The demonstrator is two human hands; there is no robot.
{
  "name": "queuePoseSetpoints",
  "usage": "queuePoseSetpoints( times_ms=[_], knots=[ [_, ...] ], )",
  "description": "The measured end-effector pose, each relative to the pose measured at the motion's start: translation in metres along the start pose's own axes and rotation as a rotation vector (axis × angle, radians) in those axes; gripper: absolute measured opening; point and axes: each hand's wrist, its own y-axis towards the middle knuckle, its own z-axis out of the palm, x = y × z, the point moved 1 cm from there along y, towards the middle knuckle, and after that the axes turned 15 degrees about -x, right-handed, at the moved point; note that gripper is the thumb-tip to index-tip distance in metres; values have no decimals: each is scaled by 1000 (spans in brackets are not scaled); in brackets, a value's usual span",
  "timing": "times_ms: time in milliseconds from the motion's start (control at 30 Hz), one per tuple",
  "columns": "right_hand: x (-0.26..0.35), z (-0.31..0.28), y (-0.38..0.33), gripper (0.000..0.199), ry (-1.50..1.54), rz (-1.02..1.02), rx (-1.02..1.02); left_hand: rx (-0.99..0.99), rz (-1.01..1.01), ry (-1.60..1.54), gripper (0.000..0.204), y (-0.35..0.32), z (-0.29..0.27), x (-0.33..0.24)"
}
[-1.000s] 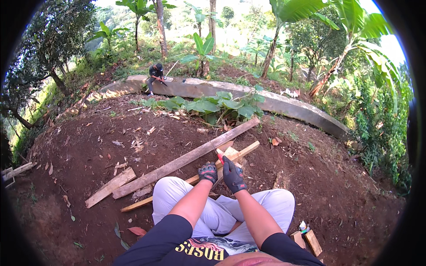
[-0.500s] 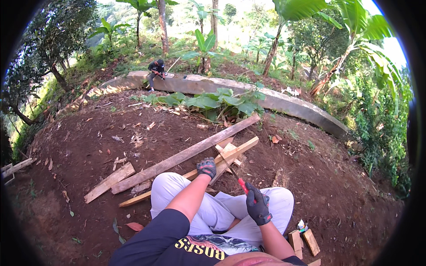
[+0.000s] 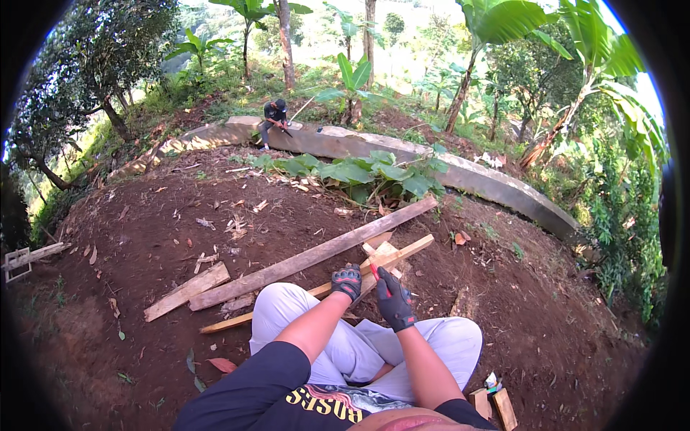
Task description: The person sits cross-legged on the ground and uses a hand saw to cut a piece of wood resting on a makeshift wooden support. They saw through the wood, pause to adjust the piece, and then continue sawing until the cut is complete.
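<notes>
My left hand (image 3: pixel 346 281), in a dark glove, is closed on a long pale wooden beam (image 3: pixel 413 247) that slants across in front of my knees. Just right of it my gloved right hand (image 3: pixel 394 302) grips a red-handled tool (image 3: pixel 374 272), whose front end meets the wood. The tool's blade is hardly visible from here, so its exact kind is unclear. Beneath the beam, shorter wood pieces (image 3: pixel 384 251) lie crosswise. Right beyond it rests a longer, greyer plank (image 3: pixel 309 260).
A short board (image 3: pixel 187 291) lies at left on brown soil. Small wood blocks (image 3: pixel 505 409) are at my lower right. Farther off are leafy plants (image 3: pixel 352 172), a low concrete wall (image 3: pixel 467 172) and a seated person (image 3: pixel 275 122). A pale wooden frame (image 3: pixel 25 262) stands far left.
My right hand has pushed forward and left with the red-handled tool, nearer the beam and my left hand. The left hand keeps its hold. The whole view has shifted slightly.
</notes>
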Motion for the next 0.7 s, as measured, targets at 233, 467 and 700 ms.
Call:
queuePoseSetpoints(
  times_ms=[233,467,700],
  knots=[
    [2,8,8,37,48,66,21,115,-53,-71,33,5,0,7],
    [67,-117,-60,38,-136,82,115,26,-90,-64,28,1,-5,6],
    [74,-130,-62,37,-132,72,89,75,-68,-2,32,0,-11,1]
  ],
)
